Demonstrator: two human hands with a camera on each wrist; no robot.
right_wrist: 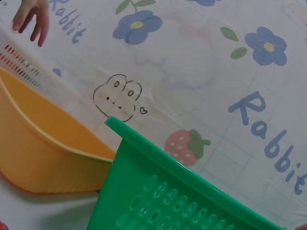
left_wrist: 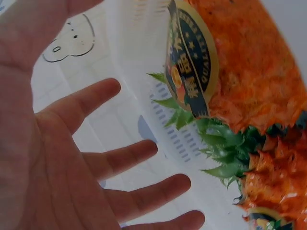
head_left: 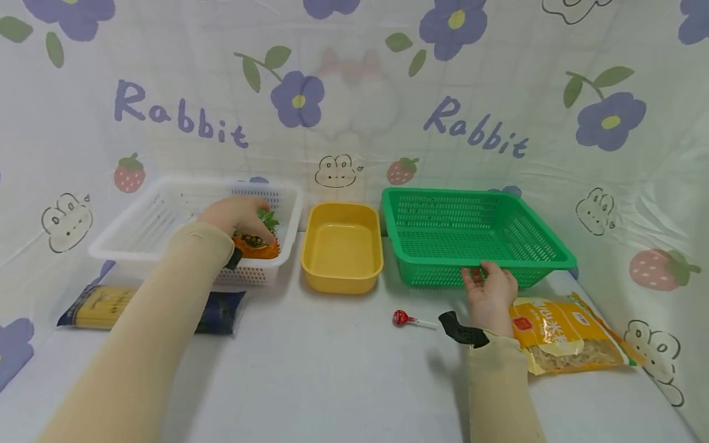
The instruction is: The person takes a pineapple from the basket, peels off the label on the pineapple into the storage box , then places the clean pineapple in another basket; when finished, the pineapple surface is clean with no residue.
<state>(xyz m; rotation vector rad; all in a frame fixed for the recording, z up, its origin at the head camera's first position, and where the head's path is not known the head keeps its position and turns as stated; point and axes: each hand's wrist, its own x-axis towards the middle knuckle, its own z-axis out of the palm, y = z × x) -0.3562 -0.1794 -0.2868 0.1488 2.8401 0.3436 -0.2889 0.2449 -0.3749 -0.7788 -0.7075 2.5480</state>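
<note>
My left hand (head_left: 238, 215) reaches over the right end of the white basket (head_left: 194, 261), fingers spread and apart in the left wrist view. Below it in the basket lies a pineapple-print packet (head_left: 257, 247), orange with green leaves and a dark oval label. A second pineapple print (left_wrist: 273, 177) shows beside the label in the left wrist view. At the front rim of the green basket (head_left: 432, 271), my right hand (head_left: 492, 298) has its fingertips against the wall, the fingers loosely extended. A yellow bag with a clear window (head_left: 570, 335) lies just right of that hand.
Between the two baskets stands a yellow tub (head_left: 342, 284). A red lollipop (head_left: 400, 317) lies on the white table in front of the green basket. At the left, my forearm crosses a yellow and dark blue packet (head_left: 100, 307). A printed cloth hangs behind everything.
</note>
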